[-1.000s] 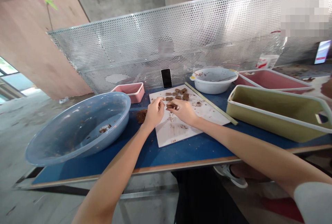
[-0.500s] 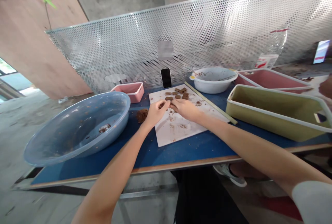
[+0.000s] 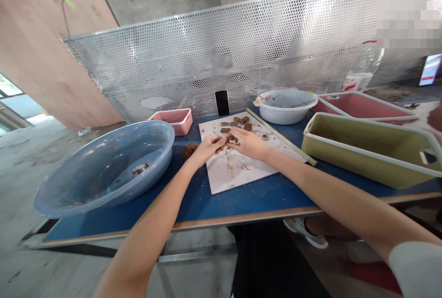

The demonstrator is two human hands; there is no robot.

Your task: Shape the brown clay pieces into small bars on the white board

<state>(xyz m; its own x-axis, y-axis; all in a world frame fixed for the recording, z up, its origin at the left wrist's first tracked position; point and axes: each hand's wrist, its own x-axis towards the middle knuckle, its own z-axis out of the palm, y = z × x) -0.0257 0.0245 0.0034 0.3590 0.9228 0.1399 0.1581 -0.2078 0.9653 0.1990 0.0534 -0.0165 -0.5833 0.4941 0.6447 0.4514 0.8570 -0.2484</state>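
Observation:
My left hand (image 3: 209, 147) and my right hand (image 3: 247, 143) meet over a white board (image 3: 229, 179), fingertips nearly touching. Between them they pinch a small brown clay-like piece, mostly hidden behind the fingers. Just beyond my fingers, several brown clay-like blocks (image 3: 226, 130) lie at the far part of the board. A rough brown lump (image 3: 189, 151) rests on the blue table beside my left wrist. Brown crumbs and smears mark the board's near half.
To the left, a large blue basin (image 3: 83, 201) overhangs the table edge. A small pink box (image 3: 183, 125), a phone (image 3: 222, 103) and a white basin (image 3: 285, 114) stand behind the board. A pale green strip (image 3: 283, 137) lies along its right side, near a green bin (image 3: 355, 162).
My right hand's fingers have lifted and bent more, and my left fingertips have dropped slightly. Both hands stay together over the same part of the board.

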